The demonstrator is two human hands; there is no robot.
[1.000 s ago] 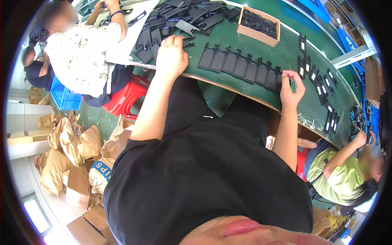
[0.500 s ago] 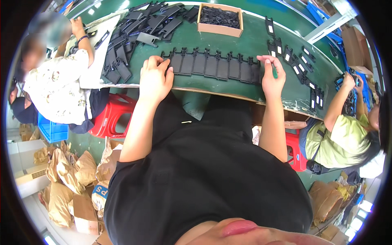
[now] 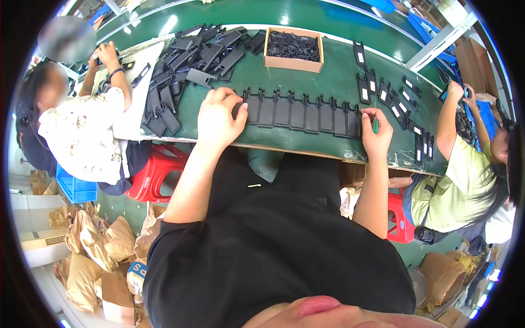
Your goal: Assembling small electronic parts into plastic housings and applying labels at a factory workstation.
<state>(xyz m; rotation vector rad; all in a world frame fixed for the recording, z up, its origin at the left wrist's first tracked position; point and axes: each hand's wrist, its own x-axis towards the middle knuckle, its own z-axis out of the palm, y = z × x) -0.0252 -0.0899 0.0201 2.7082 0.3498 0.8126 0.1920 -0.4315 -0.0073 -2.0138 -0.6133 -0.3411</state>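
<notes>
A row of several flat black plastic plates (image 3: 297,113) lies side by side near the table's front edge, small hinge-like ends pointing away from me. My left hand (image 3: 219,119) is closed around the row's left end, thumb and fingers curled about the outermost plate and partly hiding it. At the opposite end, my right hand (image 3: 377,134) has its fingertips against the last plate. A slim green piece (image 3: 375,126), perhaps a tool's handle, is held in that hand; most of it is hidden.
A heap of black plates (image 3: 191,60) lies at the back left. Behind the row stands a cardboard box (image 3: 293,64) of small black parts. Black pieces with white labels (image 3: 402,104) lie to the right. Co-workers sit on both sides, near red stools (image 3: 156,169).
The whole scene sits lower in the picture, as the view has tilted up. Both hands remain at the ends of the row, with the left hand's fingers slightly more curled.
</notes>
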